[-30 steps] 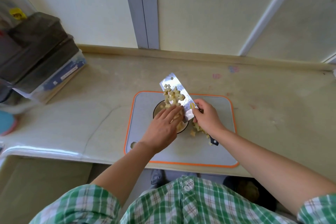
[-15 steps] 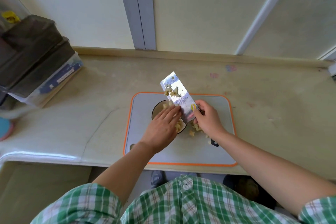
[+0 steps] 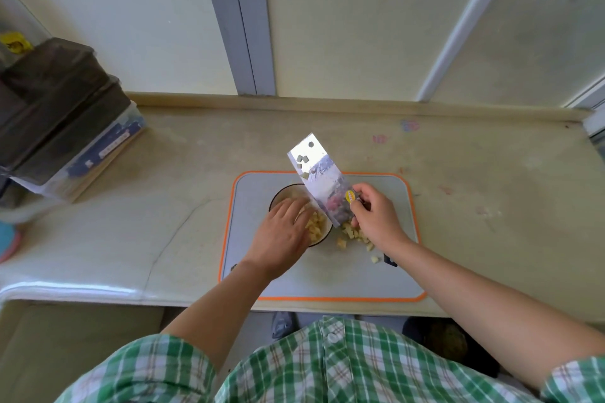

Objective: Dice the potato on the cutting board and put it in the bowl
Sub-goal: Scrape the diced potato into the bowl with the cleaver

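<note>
The right hand (image 3: 376,219) wraps its fingers round the tipped knife (image 3: 319,173) over the bowl (image 3: 278,198) so the left hand's (image 3: 281,232) flat, close fingers can brush potato bits (image 3: 316,227) in.

The pale bench (image 3: 147,206) carries 2 stacked dark bins (image 3: 55,101) at the far left, resting on a clear box with a blue label (image 3: 113,142). A blue and pink round thing (image 3: 6,239) sits at the left edge. Faint pink and blue marks (image 3: 409,125) stain the far right side. A grey post (image 3: 242,20) rises up the wall behind.
</note>
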Motion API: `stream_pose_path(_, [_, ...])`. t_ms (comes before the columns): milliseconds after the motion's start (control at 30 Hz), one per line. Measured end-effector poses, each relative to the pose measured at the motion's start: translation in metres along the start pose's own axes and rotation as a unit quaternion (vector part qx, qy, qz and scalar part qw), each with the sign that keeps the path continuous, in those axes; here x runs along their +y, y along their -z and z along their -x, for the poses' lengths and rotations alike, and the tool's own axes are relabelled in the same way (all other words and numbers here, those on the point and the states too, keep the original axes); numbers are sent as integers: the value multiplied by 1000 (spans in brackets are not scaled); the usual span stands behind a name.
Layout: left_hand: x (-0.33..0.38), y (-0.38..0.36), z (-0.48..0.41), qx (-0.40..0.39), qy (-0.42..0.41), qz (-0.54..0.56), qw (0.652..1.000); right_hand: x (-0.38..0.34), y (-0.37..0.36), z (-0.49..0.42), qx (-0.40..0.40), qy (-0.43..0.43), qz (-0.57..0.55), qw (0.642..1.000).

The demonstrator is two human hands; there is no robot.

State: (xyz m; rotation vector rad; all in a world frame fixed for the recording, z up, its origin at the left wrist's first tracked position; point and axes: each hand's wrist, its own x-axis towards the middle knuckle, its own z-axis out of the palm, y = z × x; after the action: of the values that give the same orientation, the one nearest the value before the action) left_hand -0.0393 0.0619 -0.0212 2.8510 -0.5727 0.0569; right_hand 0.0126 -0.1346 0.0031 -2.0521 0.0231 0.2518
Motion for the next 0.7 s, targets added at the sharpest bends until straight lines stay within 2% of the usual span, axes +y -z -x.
stream_pose_path(133, [1,7,-14,43,24,13,999,-1,2,1,-18,0,-7,1000])
stream_pose_path(267, [-1,10,-30,16,56,13,998,-4,3,0,-21,9,-6,1000])
stream_pose_path(400, [-2,-2,-4,-18,29,10,999,0,6,-2,-10,3,12,1000])
stream_pose_path(600, [-1,10,-20,46,42,28,998,6,8,2,-25,13,35,999])
stream_pose_path(700, [-2,12,-37,30,82,46,995,4,7,3,-31,17,31,999])
